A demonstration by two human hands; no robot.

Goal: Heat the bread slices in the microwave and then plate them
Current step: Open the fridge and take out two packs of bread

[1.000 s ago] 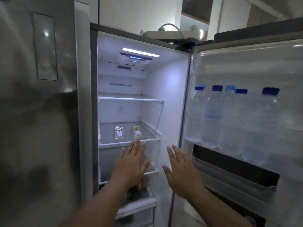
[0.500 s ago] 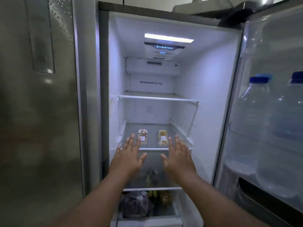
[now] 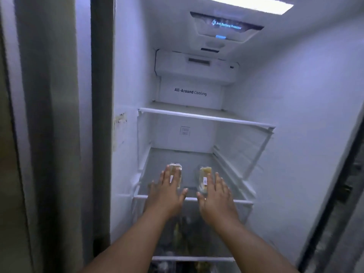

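Observation:
Two clear plastic packs of bread stand side by side on the fridge's middle glass shelf (image 3: 232, 201). The left bread pack (image 3: 176, 170) is partly hidden behind the fingers of my left hand (image 3: 167, 196). The right bread pack (image 3: 203, 179) shows yellowish bread and a white label, just left of my right hand (image 3: 215, 198). Both hands reach in over the shelf's front edge with fingers straight and spread, palms down. Neither hand grips a pack.
The fridge is open and lit from above. An upper glass shelf (image 3: 206, 117) hangs above the packs. Below the middle shelf lie dim bags and food (image 3: 183, 239). The closed left door (image 3: 49, 134) and a dark centre post (image 3: 101, 125) flank the opening.
The view has moved closer into the fridge, and the door with water bottles has left the frame. Both hands have advanced from below the shelf edge to the two bread packs.

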